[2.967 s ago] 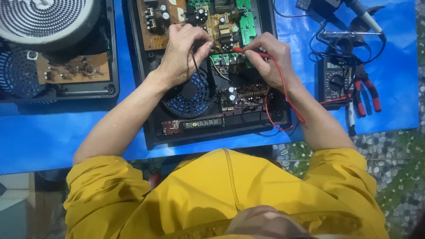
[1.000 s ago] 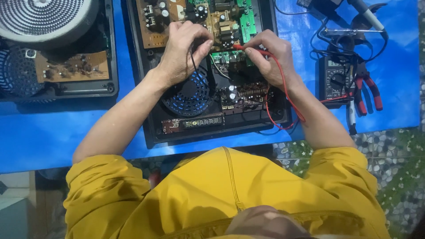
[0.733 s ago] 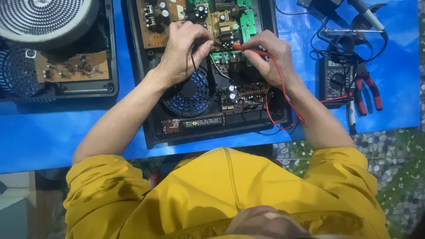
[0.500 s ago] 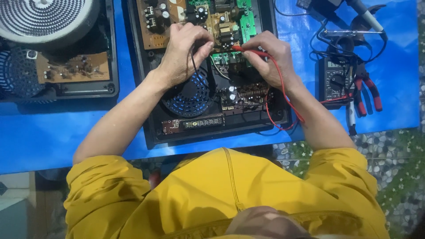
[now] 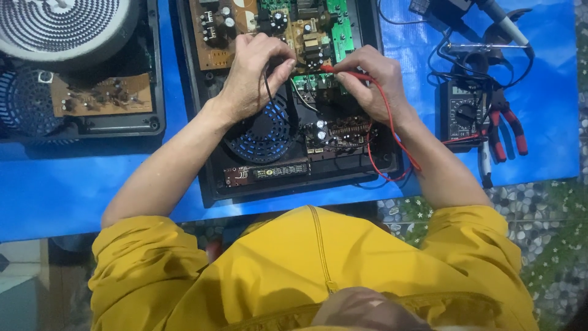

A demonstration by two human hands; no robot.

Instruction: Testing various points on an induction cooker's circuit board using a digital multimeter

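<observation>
Blue table cover (image 5: pixel 73 190) under everything. Opened induction cooker chassis (image 5: pixel 208 184), black, sits centre with its boards exposed: green circuit board (image 5: pixel 340 27) at top, brown board (image 5: pixel 211 37) to its left, black cooling fan (image 5: pixel 263 132) lower left, display strip (image 5: pixel 275 171) along the near edge.

Left hand (image 5: pixel 251 76) over the fan's top edge, fingers pinched narrow on a black test probe (image 5: pixel 267 86), tip end hidden under the fingers, near the board centre. Right hand (image 5: pixel 370 79) pinched on the red test probe (image 5: pixel 343 72), tip pointing left onto the components between the two hands. Red lead (image 5: pixel 392 129) loops down over the chassis's right side and runs off to the digital multimeter (image 5: pixel 459 116), which lies on the cover right of the chassis. Red-handled pliers (image 5: pixel 505 125) just beside the meter, soldering iron (image 5: pixel 502 24) above it.

Second opened cooker (image 5: pixel 79 79) far left, coil disc (image 5: pixel 61 24) on top, well apart from both hands.
</observation>
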